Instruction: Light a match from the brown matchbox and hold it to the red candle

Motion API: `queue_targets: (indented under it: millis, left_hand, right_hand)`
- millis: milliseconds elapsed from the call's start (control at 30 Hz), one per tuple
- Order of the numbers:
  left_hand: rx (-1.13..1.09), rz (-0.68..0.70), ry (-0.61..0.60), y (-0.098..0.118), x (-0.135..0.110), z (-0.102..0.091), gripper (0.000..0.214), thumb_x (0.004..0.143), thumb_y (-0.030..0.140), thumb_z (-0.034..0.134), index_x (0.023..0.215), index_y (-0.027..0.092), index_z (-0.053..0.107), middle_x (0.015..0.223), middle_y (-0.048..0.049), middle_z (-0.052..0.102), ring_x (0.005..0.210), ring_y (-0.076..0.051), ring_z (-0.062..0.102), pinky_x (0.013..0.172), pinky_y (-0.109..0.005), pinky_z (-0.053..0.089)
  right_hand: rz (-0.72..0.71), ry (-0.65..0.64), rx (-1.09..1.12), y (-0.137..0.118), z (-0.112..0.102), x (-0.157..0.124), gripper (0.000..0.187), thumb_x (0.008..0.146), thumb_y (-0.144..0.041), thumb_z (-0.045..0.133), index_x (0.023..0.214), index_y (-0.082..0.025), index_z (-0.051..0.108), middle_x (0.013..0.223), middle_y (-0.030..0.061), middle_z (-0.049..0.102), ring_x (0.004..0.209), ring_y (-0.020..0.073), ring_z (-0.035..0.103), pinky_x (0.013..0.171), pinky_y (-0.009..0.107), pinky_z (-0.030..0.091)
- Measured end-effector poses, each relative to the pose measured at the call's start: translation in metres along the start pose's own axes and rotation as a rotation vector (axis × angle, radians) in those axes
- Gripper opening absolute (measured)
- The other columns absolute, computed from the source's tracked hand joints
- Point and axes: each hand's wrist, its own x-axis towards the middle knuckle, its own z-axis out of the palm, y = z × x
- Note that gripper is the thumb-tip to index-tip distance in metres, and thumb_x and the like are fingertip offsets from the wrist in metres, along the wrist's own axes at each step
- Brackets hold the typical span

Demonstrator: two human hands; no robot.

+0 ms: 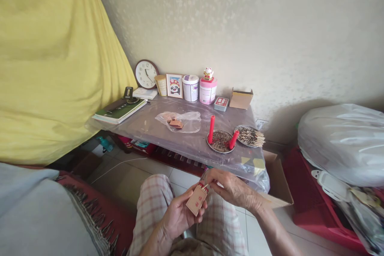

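Note:
My left hand is closed round a small tan matchbox with red print, held above my lap. My right hand pinches at the box's open upper end, where red-tipped matches show. Both hands hover just in front of the table's near edge. On the table beyond them, a round metal plate holds two red candles, one upright and one leaning. A second metal plate to its right is heaped with thin wooden sticks.
The low table is covered in clear plastic and carries books, a clock, tins, a small cardboard box and a plastic bag. A cardboard box and red crate stand right; yellow cloth hangs left.

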Motion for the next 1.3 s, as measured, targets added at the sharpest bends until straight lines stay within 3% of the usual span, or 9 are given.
queue_targets:
  millis: [133,433,800,1133,1300]
  left_hand:
    - [-0.004,0.009,-0.002,0.000,-0.001,0.000,0.032,0.091,0.031,0.055,0.118,0.019,0.066,0.081,-0.0135,0.078,0.064,-0.018,0.069,0.057,-0.026,0.046]
    - [-0.002,0.032,-0.012,0.003,-0.003,0.004,0.037,0.091,0.030,0.054,0.127,0.022,0.062,0.085,-0.0132,0.079,0.066,-0.018,0.070,0.060,-0.026,0.049]
    - [-0.015,0.055,-0.068,0.007,-0.001,0.002,0.037,0.088,0.029,0.060,0.125,0.026,0.065,0.090,-0.0120,0.081,0.072,-0.018,0.074,0.065,-0.028,0.053]
    - [0.001,0.088,-0.156,0.005,0.006,-0.005,0.029,0.085,0.032,0.067,0.113,0.035,0.073,0.094,-0.0084,0.084,0.079,-0.017,0.076,0.069,-0.027,0.054]
    - [0.014,0.074,-0.230,0.006,0.013,-0.016,0.034,0.086,0.034,0.068,0.118,0.040,0.070,0.100,-0.0079,0.083,0.085,-0.018,0.077,0.073,-0.028,0.055]
  right_hand:
    - [0.018,0.046,0.024,0.003,-0.002,-0.002,0.025,0.088,-0.005,0.047,0.095,-0.020,0.065,0.094,0.0042,0.071,0.083,0.0165,0.066,0.074,0.028,0.051]
    - [0.002,0.212,0.104,0.011,0.001,-0.009,0.023,0.093,-0.012,0.049,0.096,-0.022,0.070,0.095,0.0048,0.072,0.086,0.0170,0.069,0.078,0.029,0.053]
    - [0.044,0.205,0.094,0.011,0.007,-0.013,0.024,0.096,-0.016,0.049,0.097,-0.023,0.072,0.099,0.0062,0.072,0.091,0.0183,0.069,0.083,0.031,0.054]
    - [0.128,0.315,0.310,0.018,0.029,-0.011,0.014,0.094,-0.021,0.056,0.087,-0.021,0.068,0.091,0.0039,0.070,0.082,0.0177,0.066,0.076,0.029,0.053]
    - [0.142,0.362,0.387,0.021,0.042,-0.009,0.014,0.093,-0.028,0.059,0.084,-0.021,0.067,0.089,0.0044,0.067,0.082,0.0192,0.065,0.076,0.031,0.052]
